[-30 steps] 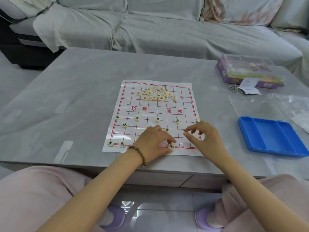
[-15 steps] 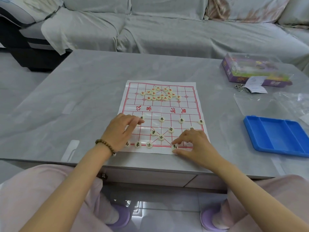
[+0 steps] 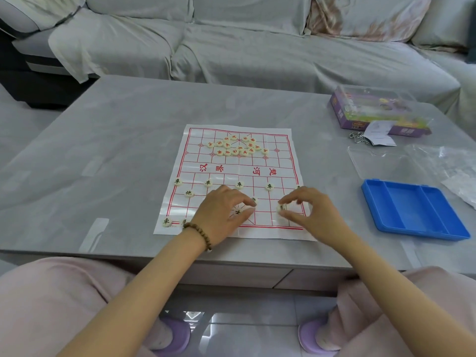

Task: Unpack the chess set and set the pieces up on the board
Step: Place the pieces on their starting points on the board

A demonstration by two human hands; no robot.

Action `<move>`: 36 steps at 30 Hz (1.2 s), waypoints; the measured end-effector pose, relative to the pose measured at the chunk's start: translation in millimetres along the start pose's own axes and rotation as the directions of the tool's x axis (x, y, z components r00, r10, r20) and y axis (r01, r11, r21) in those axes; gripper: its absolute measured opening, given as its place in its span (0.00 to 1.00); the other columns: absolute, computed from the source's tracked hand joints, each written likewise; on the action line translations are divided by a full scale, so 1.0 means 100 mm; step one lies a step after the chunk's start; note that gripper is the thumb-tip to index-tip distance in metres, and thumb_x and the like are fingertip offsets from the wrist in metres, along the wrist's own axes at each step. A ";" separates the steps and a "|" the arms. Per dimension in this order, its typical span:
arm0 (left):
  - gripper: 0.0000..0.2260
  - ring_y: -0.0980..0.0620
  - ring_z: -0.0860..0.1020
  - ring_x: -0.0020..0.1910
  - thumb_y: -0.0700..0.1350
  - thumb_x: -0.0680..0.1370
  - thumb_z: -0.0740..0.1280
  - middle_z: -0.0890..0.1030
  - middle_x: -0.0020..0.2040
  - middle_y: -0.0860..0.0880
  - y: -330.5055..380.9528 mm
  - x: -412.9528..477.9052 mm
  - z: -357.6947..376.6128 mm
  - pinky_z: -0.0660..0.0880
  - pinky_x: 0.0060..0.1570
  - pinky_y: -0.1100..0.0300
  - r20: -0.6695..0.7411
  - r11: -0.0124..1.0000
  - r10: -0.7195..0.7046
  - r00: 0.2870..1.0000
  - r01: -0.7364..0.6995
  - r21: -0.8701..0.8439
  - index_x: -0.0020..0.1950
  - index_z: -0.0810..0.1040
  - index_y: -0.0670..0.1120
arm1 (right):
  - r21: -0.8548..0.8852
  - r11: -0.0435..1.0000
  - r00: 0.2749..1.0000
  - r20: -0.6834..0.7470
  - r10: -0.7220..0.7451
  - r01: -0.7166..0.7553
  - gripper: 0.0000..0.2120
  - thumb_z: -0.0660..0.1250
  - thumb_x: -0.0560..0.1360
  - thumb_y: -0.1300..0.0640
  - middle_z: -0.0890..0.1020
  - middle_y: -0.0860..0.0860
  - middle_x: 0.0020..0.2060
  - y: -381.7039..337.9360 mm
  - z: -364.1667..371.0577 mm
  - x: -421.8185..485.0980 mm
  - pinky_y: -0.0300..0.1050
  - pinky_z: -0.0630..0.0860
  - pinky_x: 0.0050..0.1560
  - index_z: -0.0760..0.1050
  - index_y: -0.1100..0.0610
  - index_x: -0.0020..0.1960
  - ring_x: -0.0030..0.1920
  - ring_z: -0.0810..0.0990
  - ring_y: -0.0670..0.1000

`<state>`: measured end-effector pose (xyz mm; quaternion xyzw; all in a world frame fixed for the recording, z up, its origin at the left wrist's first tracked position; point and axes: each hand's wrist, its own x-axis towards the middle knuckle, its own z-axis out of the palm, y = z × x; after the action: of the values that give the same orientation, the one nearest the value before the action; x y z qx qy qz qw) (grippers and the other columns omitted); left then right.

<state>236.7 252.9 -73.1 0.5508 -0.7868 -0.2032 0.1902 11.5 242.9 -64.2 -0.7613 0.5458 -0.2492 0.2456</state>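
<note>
Sofa: a grey-covered sofa (image 3: 257, 52) runs along the far side of the table.
Table: a grey table (image 3: 103, 150) carries everything. The person sits at its near edge, with knees in pink cloth below it.
Left arm: bare, it reaches in from the lower left with a beaded bracelet (image 3: 199, 234) on the wrist, which lies over the board's near edge.
Right arm: bare, it comes from the lower right across the board's near right corner.
Board: a thin white board (image 3: 239, 171) with a red grid lies flat mid-table.
Blue tray: the blue tray (image 3: 401, 202) lies right of the board, apart from it.
Purple box: the purple box (image 3: 373, 112) stands at the far right of the table.
Clear plastic: the clear plastic (image 3: 438, 163) lies between box and tray.
Left hand: the left hand (image 3: 224, 212) is palm down on the board's near middle. Its fingers are curled, with thumb and forefinger tips close together among the black-marked pieces (image 3: 240, 185). Whether they pinch one cannot be told.
Right hand: the right hand (image 3: 311, 215) arches over the near right squares. Thumb and forefinger nip a cream piece (image 3: 282, 207), and the other fingers are bent and raised. The two hands are apart, fingertips facing.
Paper slip: the paper slip (image 3: 378, 136) leans against the box's front.
Metal rings: the metal rings (image 3: 356, 137) lie just left of the slip.
Red-marked pieces: the red-marked pieces (image 3: 237, 146) are bunched loosely in the far half.
Black-marked pieces: a row crosses the near half, and its rightmost piece is half hidden by the right hand. One sits at the near left corner, and its neighbour is partly under the left wrist.
</note>
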 end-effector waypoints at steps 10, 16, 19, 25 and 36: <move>0.16 0.57 0.66 0.61 0.60 0.75 0.63 0.75 0.59 0.59 0.18 0.12 0.31 0.59 0.59 0.64 0.061 0.978 0.162 0.985 -0.168 0.122 0.60 0.75 0.58 | -0.191 0.981 0.994 0.100 0.043 -0.024 0.08 0.73 0.68 0.48 0.75 0.43 0.50 0.20 -0.08 -0.16 0.48 0.64 0.61 0.80 0.42 0.47 0.55 0.71 0.46; 0.16 0.57 0.66 0.61 0.61 0.74 0.63 0.74 0.59 0.58 0.18 0.14 0.33 0.59 0.60 0.62 0.084 0.972 0.168 0.982 -0.179 0.150 0.59 0.75 0.58 | -0.236 0.971 0.990 0.126 0.062 -0.031 0.08 0.72 0.70 0.46 0.71 0.40 0.50 0.20 -0.06 -0.18 0.41 0.58 0.57 0.80 0.42 0.49 0.55 0.68 0.44; 0.16 0.57 0.66 0.61 0.61 0.74 0.63 0.74 0.59 0.58 0.16 0.16 0.34 0.60 0.60 0.62 0.091 0.971 0.179 0.980 -0.191 0.147 0.59 0.76 0.58 | -0.233 0.972 0.989 0.129 0.070 -0.038 0.08 0.72 0.69 0.45 0.72 0.40 0.50 0.20 -0.05 -0.17 0.42 0.59 0.57 0.79 0.42 0.48 0.55 0.69 0.44; 0.15 0.56 0.69 0.59 0.61 0.74 0.63 0.78 0.57 0.56 -0.13 0.18 -0.08 0.63 0.64 0.53 -0.129 0.999 0.039 0.991 -0.039 0.002 0.55 0.78 0.55 | -0.152 0.988 0.992 0.122 0.043 -0.025 0.09 0.71 0.69 0.45 0.73 0.40 0.51 0.19 -0.06 -0.15 0.45 0.62 0.62 0.77 0.39 0.49 0.56 0.70 0.45; 0.14 0.57 0.68 0.56 0.56 0.74 0.67 0.78 0.54 0.58 -0.45 0.04 -0.32 0.67 0.62 0.56 0.037 0.986 -0.158 0.987 0.156 0.058 0.59 0.76 0.57 | -0.177 0.984 0.988 0.147 0.047 -0.021 0.13 0.69 0.73 0.48 0.78 0.46 0.54 -0.27 0.36 0.41 0.43 0.72 0.58 0.78 0.47 0.57 0.48 0.72 0.43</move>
<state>287.8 232.1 -69.5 0.6119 -0.7499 -0.2074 0.1421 65.2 215.5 -69.4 -0.7872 0.5584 -0.1378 0.2224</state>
